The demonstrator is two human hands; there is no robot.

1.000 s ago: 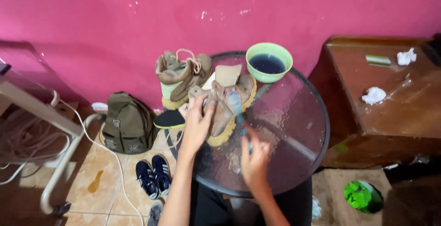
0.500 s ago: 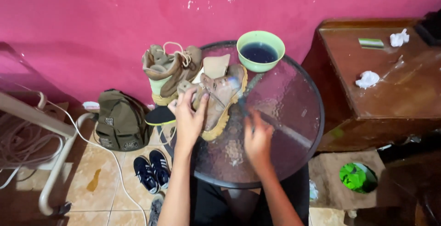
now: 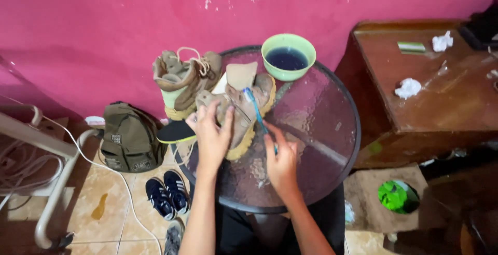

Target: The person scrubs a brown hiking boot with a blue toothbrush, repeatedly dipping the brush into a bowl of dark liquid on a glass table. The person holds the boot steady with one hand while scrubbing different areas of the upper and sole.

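Looking down through the head camera, I see my left hand [image 3: 211, 133] just left of centre, fingers spread and pressed flat on a tan suede lace-up boot [image 3: 239, 107] that lies on its side on the round dark textured-glass table [image 3: 321, 130]. My right hand [image 3: 281, 162] sits lower and to the right, its fingers closed around the handle of a blue toothbrush [image 3: 255, 111]; the brush runs up and to the left, and its head rests on the boot's upper, near the loose tongue.

A second tan boot [image 3: 181, 78], laces knotted on top, stands upright at the table's upper-left edge, just beside the first. A pale green round bowl of dark blue liquid [image 3: 288, 57] sits at the top of the table, close to the lying boot's toe. A dark insole with a yellow-green edge [image 3: 176, 131] pokes out at the table's left rim, beside my left wrist.

On the tiled floor at lower left stand an olive canvas backpack [image 3: 129, 138] and a pair of navy sneakers with white stripes [image 3: 167, 197]. A white cable [image 3: 104, 167] trails across the tiles past a white metal frame [image 3: 46, 172] at the far left. To the right stands a brown wooden cabinet [image 3: 430, 104] with crumpled white tissues [image 3: 409, 87] on top, and below it something bright green [image 3: 394, 195] lies in shadow.
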